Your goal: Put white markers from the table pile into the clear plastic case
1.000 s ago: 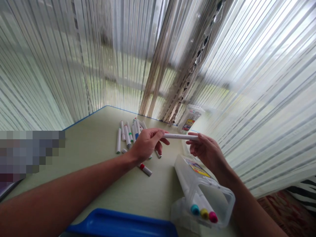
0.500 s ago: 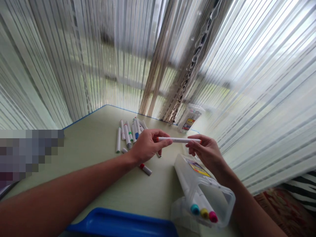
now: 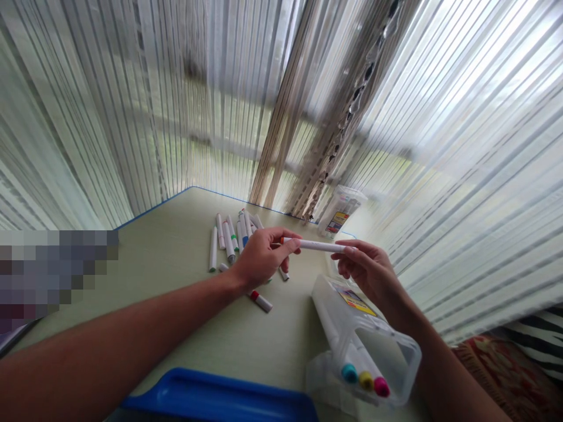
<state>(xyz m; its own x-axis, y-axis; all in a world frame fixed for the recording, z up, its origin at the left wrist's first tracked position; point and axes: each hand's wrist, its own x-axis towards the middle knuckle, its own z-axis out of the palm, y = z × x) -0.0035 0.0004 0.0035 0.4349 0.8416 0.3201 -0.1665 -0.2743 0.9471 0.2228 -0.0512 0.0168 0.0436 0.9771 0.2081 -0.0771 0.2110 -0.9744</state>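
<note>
A white marker point(image 3: 323, 246) with an orange end is held level above the table between both hands. My left hand point(image 3: 263, 255) pinches its orange left end, and my right hand point(image 3: 365, 261) closes its fingertips around the right end, hiding it. Several loose white markers point(image 3: 231, 237) with coloured bands lie behind and beside my left hand. One with a red band point(image 3: 261, 300) rests nearer to me. Below my right hand a clear plastic case point(image 3: 328, 310) lies on its side, its mouth toward me, with turquoise, yellow and pink marker ends showing inside.
Another clear case point(image 3: 341, 212) with a yellow label stands at the table's back edge. A blue tray point(image 3: 220, 398) sits at the near edge. String curtains point(image 3: 220, 117) hang behind the pale table point(image 3: 162, 281). A blurred-out patch covers the left side.
The marker has tilted slightly, its right end now a little lower. My right fingers have shifted over that end, covering the orange seen there before. The view has moved slightly.
</note>
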